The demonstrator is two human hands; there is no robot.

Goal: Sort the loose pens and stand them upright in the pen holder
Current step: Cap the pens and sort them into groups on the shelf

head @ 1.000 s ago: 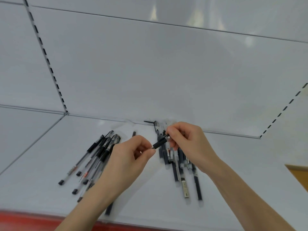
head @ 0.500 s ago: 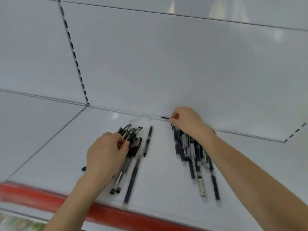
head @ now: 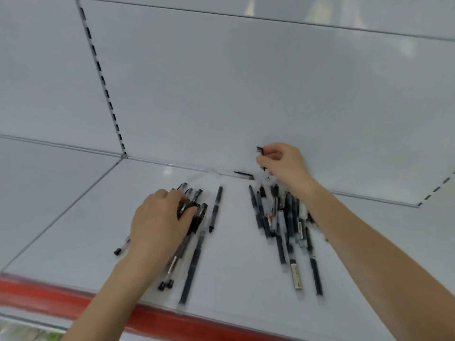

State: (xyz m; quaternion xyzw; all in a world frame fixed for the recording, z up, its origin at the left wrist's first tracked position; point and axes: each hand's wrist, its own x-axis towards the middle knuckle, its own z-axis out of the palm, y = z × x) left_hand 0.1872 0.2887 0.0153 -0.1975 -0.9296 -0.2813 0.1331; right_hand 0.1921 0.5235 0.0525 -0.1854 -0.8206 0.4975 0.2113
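Two groups of black pens lie on a white shelf. The left group lies partly under my left hand, whose fingers curl over the pens' capped ends. A single pen lies just right of that group. The right group fans out beside my right forearm. Above its far end, my right hand pinches a small black pen in the air near the back wall. One short black piece lies against the back edge. No pen holder is in view.
The white back panel rises right behind the pens, with a slotted upright at the left. A red strip runs along the shelf's front edge. Bare shelf lies between the two groups.
A second ago both hands held one pen between them. My left hand has since settled on the left group, and my right hand has risen from the back edge with a small pen.
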